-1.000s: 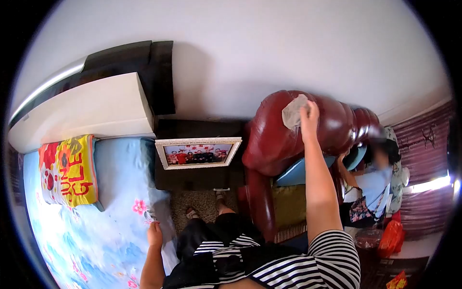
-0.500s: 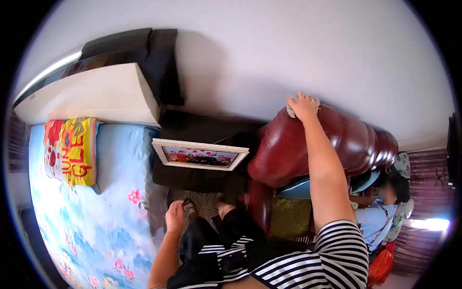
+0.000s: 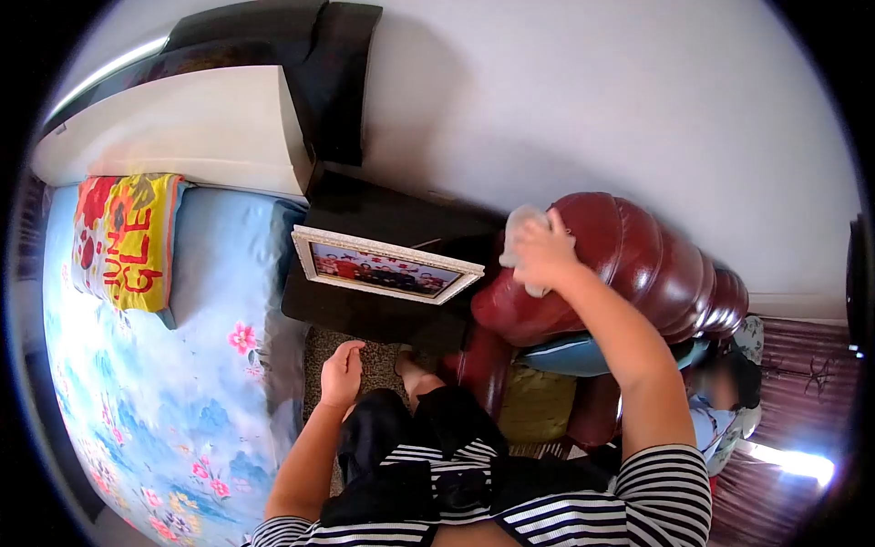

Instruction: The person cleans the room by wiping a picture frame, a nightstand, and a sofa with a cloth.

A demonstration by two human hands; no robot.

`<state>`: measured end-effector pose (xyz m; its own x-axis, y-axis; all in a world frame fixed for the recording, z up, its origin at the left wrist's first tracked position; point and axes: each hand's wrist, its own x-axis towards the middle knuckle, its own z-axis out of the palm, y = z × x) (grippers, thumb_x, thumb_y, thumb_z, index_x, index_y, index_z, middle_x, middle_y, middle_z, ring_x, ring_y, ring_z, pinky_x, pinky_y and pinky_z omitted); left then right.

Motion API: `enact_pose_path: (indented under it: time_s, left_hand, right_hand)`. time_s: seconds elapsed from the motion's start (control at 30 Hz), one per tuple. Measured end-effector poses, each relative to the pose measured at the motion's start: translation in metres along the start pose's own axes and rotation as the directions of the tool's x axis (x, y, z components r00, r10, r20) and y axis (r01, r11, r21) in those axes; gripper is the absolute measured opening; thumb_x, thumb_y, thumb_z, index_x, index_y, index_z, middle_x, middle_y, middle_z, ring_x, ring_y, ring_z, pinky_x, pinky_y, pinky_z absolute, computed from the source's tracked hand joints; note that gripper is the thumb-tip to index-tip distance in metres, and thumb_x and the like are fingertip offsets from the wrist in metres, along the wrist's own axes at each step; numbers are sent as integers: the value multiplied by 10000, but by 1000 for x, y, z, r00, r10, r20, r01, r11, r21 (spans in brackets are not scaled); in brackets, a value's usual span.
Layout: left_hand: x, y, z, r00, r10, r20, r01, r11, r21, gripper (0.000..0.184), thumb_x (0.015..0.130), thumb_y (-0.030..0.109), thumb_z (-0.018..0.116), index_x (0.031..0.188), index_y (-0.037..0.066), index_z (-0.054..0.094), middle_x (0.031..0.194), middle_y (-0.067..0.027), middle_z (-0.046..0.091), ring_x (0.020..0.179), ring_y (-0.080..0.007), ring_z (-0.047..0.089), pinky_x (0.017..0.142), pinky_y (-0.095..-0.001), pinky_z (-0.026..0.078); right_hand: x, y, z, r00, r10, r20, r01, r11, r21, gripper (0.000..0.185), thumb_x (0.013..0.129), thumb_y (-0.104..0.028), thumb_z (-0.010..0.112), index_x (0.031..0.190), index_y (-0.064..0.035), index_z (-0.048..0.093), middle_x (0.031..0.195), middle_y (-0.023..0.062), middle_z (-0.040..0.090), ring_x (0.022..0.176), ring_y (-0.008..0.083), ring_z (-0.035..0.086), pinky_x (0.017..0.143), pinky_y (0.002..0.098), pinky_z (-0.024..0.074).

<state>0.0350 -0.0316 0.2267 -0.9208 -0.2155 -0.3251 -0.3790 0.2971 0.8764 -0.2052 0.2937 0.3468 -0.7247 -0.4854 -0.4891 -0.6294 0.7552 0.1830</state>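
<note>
My right hand holds a pale grey cloth against the near end of the dark red leather sofa back. Part of the cloth sticks out past my fingers on the left, and the rest is hidden under my palm. Low over the floor, between the bed and the sofa, my left hand hangs with its fingers curled together and nothing visible in it. A white-framed group photo stands on the dark bedside cabinet, left of my right hand.
The bed with a flowered blue sheet is on my left, with a bright yellow and red pillow near its pale headboard. Cushions lie on the sofa seat. A person sits at the far right beside purple curtains.
My right hand has moved left and down with the cloth, from the sofa's top edge to its near end. The left hand has shifted slightly upward, and the view has tilted.
</note>
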Motion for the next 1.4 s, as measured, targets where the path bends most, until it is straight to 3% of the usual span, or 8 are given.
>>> enact_pose_path:
  time_s: [0.07, 0.17, 0.53, 0.6, 0.8, 1.0, 1.27, 1.4]
  left_hand:
    - [-5, -1, -9, 999, -35, 17, 35, 999, 18, 165, 899, 131, 495, 966, 57, 626, 625, -115, 577, 556, -210, 575, 550, -314, 446]
    - [-15, -7, -18, 996, -85, 5, 84, 996, 23, 167, 900, 137, 494, 967, 59, 626, 613, -105, 572, 545, -194, 560, 544, -304, 441]
    - [-19, -1, -3, 994, 38, 102, -39, 999, 9, 150, 884, 99, 503, 968, 52, 618, 639, -129, 570, 558, -231, 569, 543, -321, 442]
    - [-19, -6, -5, 994, 68, 84, -66, 997, -25, 145, 883, 99, 503, 958, 57, 620, 652, -137, 579, 571, -257, 577, 548, -332, 448]
    - [-30, -5, -22, 995, 32, 90, -30, 999, -23, 150, 885, 110, 500, 950, 64, 627, 664, -141, 588, 586, -268, 586, 557, -343, 452]
    - [-43, -28, -29, 993, 1, 120, -5, 999, 32, 159, 884, 131, 501, 954, 68, 628, 693, -154, 602, 619, -295, 604, 571, -353, 460]
    - [-43, -22, -23, 991, 16, 132, -17, 1000, 9, 148, 890, 124, 508, 957, 69, 628, 650, -126, 587, 568, -242, 583, 554, -326, 449]
    - [-45, -17, -32, 983, 19, 185, -28, 999, 45, 144, 890, 121, 512, 960, 75, 630, 629, -113, 572, 552, -226, 567, 549, -318, 446]
  right_hand:
    - [7, 17, -28, 964, 266, 9, -265, 962, -67, 575, 706, -396, 556, 1244, -193, 543, 1429, 130, 313, 1336, 313, 240, 1057, 607, 63]
    - [14, 58, -39, 826, 563, -38, -551, 819, 158, 561, 724, -383, 537, 1244, -173, 546, 1400, 126, 372, 1324, 331, 251, 1072, 542, 121]
    - [-19, -21, -7, 993, 101, -58, -104, 993, -57, 406, 702, -332, 570, 1064, -170, 658, 1240, 72, 529, 1279, 277, 336, 1058, 498, 211]
    - [-26, -47, -6, 987, 40, 153, -18, 990, -142, 448, 665, -316, 607, 1072, -136, 652, 1257, 59, 516, 1265, 267, 365, 1084, 492, 160]
    - [-41, -86, 88, 955, -142, 262, 214, 938, -273, 462, 731, -279, 530, 1166, -137, 593, 1294, 66, 501, 1262, 186, 384, 1093, 466, 145]
    - [-41, -65, 21, 969, 244, -42, -247, 945, -213, 545, 741, -326, 574, 1267, -194, 522, 1465, 37, 270, 1375, 215, 171, 1063, 585, 133]
    - [-44, -83, 77, 956, 271, -110, -288, 937, -198, 569, 808, -385, 576, 1292, -102, 481, 1432, 29, 327, 1354, 222, 204, 1067, 564, 158]
    - [-63, -100, 125, 961, 173, -217, -230, 933, -277, 430, 852, -237, 465, 1260, -105, 506, 1385, 34, 401, 1295, 172, 314, 1068, 514, 195]
